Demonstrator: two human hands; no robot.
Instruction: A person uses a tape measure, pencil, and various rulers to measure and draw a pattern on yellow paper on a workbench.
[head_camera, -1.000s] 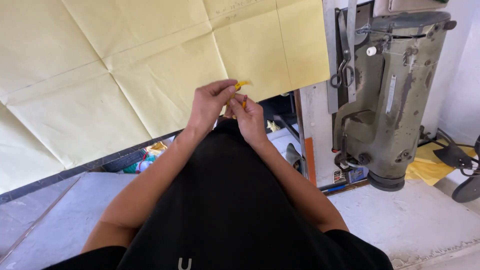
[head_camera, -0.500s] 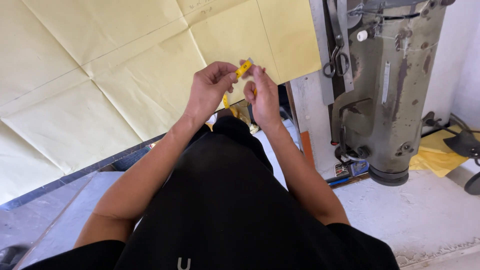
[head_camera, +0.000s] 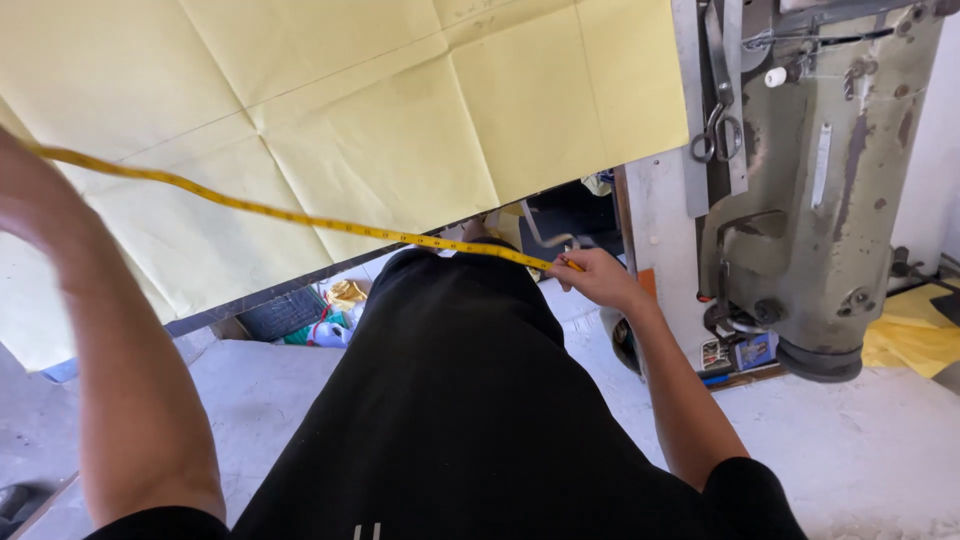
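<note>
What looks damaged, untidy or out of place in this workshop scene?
The sewing machine at right has worn, chipped green paint. Under the creased yellow paper, scraps lie on the floor. The measuring tape stretches normally between both hands.

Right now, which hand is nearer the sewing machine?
Right. The right hand pinches the tape measure just left of the sewing machine; the left hand is at the far left edge, holding the tape's other end.

Your yellow measuring tape (head_camera: 300, 217) stretches taut in a long slanting line, high at its left end, low at its right.
</note>
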